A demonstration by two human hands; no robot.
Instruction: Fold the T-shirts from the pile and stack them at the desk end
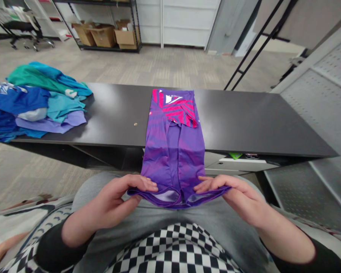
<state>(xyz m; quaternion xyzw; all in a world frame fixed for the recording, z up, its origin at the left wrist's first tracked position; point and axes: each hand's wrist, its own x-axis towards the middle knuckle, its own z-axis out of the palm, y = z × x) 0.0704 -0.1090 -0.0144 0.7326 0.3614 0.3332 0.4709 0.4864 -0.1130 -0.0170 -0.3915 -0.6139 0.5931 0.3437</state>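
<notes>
In the head view, I have both bare hands low over the lap, gripping a purple fabric garment with pink-red stripes [174, 136]. The left hand [113, 199] has its fingers laid over one corner of the hem, thumb underneath, grasping the cloth. The right hand [240, 199] grasps the opposite corner, its fingers on top; I can't make out its thumb. Between them, I see the hem slightly open in two loops, pale lining inside. The garment's striped end lies flat at the middle of a long, dark grey, smooth desk [250, 121], reaching its far edge; the rest hangs over the near edge towards me. Off to the left, well apart, I see a loose heap of blue, green, teal and lavender cloth [51, 102]. A small tan round object [135, 124] lies between heap and garment.
</notes>
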